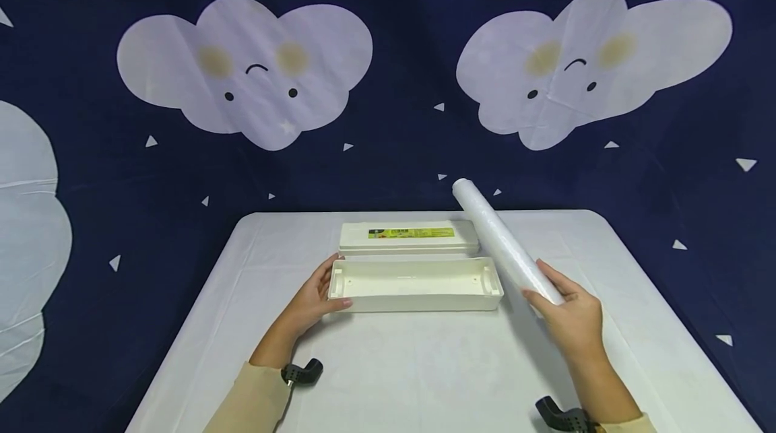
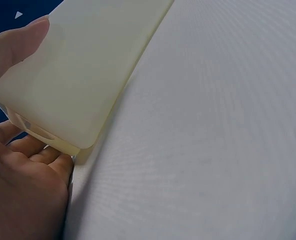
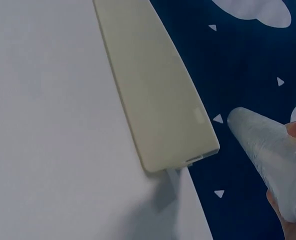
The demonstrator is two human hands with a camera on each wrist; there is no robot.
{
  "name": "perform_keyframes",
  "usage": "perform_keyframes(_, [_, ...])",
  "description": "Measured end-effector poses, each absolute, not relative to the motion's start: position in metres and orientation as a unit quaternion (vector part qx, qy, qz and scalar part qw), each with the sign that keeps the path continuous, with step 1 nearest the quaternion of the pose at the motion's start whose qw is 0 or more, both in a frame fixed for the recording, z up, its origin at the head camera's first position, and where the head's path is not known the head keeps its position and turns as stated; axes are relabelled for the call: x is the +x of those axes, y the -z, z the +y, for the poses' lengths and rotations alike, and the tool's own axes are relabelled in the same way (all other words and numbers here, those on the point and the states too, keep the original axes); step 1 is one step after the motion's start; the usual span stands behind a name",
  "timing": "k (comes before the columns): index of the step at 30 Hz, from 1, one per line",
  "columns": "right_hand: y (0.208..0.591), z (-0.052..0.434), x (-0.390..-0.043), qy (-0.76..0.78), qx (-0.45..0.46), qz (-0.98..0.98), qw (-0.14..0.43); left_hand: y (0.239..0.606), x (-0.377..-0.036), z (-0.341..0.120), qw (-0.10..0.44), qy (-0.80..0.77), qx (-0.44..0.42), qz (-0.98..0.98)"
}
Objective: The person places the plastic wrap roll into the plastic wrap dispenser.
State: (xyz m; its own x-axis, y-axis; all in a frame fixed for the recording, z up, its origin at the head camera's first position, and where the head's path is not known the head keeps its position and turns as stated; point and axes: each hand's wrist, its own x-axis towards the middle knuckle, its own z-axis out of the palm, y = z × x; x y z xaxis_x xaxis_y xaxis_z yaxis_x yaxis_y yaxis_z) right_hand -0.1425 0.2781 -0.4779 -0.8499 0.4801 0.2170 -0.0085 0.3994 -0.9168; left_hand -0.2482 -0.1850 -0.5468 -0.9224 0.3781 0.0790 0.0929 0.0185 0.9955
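Observation:
A long cream-white plastic box (image 1: 418, 303) lies uncovered on the table, its inside bare, with a slotted holder at each end. My left hand (image 1: 309, 302) grips the box's left end, thumb over the front wall and fingers behind; the left wrist view shows the fingers at the end of the box (image 2: 88, 70). In my right hand (image 1: 576, 318) a roll of cling film (image 1: 503, 241) is held by its near end, slanting up and away to the left above the table. The right wrist view shows the film roll (image 3: 263, 150) off the box's right end.
Behind the box lies its white lid (image 1: 354, 239), bearing a yellow-green label (image 1: 412, 233). The white table (image 1: 424, 372) has rounded far corners. A dark blue cloth (image 1: 400, 170) with clouds and triangles hangs beyond it. Each wrist wears a black camera mount (image 1: 303, 372).

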Motion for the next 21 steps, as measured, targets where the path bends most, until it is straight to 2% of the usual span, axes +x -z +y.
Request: perform_keyframes(21, [0.4694,0.275,-0.1488,-0.54,-0.045,-0.821,0.181,0.5431,-0.2474,-0.1862,0.111,-0.683,0.169,0.702])
